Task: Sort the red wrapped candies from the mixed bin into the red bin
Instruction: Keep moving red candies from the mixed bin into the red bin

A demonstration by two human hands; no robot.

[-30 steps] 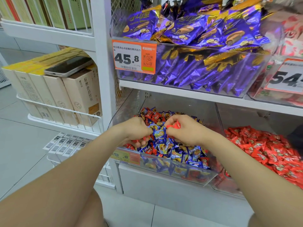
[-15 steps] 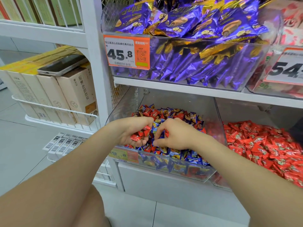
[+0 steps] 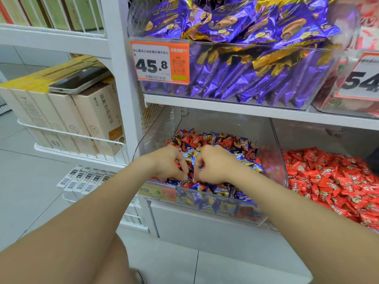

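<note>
orange price tag [image 3: 159,62] on the purple-snack bin [image 3: 246,78] reads "45.8".

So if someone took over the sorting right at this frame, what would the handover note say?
The mixed bin holds red wrapped candies among blue ones. The red bin to its right is piled with red.
The left hand is in the mixed bin, fingers curled, a bit of red showing in its grip.
The right hand is beside it, fingers curled into the pile. What it holds, if anything, is hidden.
Done: neither hand is over the red bin.
Left: plenty of red is in the mixed bin. Pick it out and carry it across.
</note>
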